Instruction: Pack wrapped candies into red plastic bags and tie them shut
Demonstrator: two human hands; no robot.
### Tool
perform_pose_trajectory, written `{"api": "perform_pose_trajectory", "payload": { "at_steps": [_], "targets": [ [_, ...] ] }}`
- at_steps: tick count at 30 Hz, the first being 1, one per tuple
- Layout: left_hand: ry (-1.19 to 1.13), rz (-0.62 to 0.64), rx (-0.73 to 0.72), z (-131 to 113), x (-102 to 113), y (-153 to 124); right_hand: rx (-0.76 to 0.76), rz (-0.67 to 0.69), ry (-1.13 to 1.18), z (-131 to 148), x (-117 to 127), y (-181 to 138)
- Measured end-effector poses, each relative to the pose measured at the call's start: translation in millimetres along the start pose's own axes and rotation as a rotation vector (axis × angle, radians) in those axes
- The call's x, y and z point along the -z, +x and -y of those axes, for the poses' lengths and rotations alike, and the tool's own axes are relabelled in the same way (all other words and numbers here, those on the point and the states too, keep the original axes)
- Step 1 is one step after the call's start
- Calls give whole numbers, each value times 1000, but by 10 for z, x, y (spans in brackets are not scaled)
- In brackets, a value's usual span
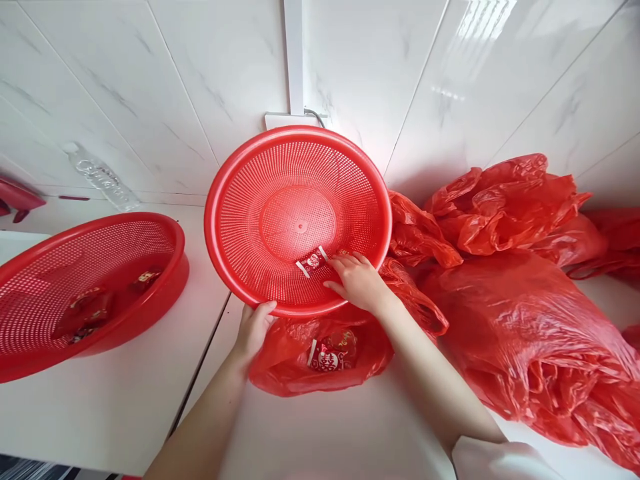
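A round red plastic mesh basket (300, 160) is tilted toward me, its lower rim above an open red plastic bag (285, 363). My left hand (254, 328) grips that rim at the lower left, thumb over the edge. Inside the basket, my right hand (356, 277) lies against the lower right wall, thumb apart from the fingers. Beside its fingertips is a small red-and-white wrapped packet (313, 261); a bit of gold-marked wrapper shows at the fingers, partly covered. More wrapped packets, one a red-and-white packet (330, 359), lie in the bag.
On the left stands a second red mesh basket (150, 320) with several wrapped items inside. A clear plastic bottle (103, 177) lies near the tiled wall. Full red plastic bags (530, 313) crowd the right side of the white table (120, 407). A seam crosses the tabletop.
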State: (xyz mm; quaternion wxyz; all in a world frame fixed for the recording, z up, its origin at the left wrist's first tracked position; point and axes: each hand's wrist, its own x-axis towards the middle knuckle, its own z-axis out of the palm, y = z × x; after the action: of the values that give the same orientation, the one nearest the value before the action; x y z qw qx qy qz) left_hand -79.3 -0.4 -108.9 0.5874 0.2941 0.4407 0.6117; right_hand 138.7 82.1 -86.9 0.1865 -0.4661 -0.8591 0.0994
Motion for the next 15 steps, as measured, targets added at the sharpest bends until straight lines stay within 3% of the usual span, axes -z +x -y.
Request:
{"api": "perform_pose_trajectory", "payload": {
  "at_steps": [3,7,9,11,13,15],
  "targets": [
    [-3,-38,-43,-2,9,21,116,165,81,-3,3,-14],
    [-10,-68,-135,-34,82,132,292,276,446,36,117,-29],
    [7,-93,-154,-47,114,171,196,247,657,43,162,-31],
    [17,-101,-172,-58,129,185,6,252,908,43,203,-38],
    [13,-86,-185,-70,126,182,-142,321,1136,40,252,-53],
    [7,-60,-197,-83,117,174,-190,392,1277,38,308,-71]
  ]
}}
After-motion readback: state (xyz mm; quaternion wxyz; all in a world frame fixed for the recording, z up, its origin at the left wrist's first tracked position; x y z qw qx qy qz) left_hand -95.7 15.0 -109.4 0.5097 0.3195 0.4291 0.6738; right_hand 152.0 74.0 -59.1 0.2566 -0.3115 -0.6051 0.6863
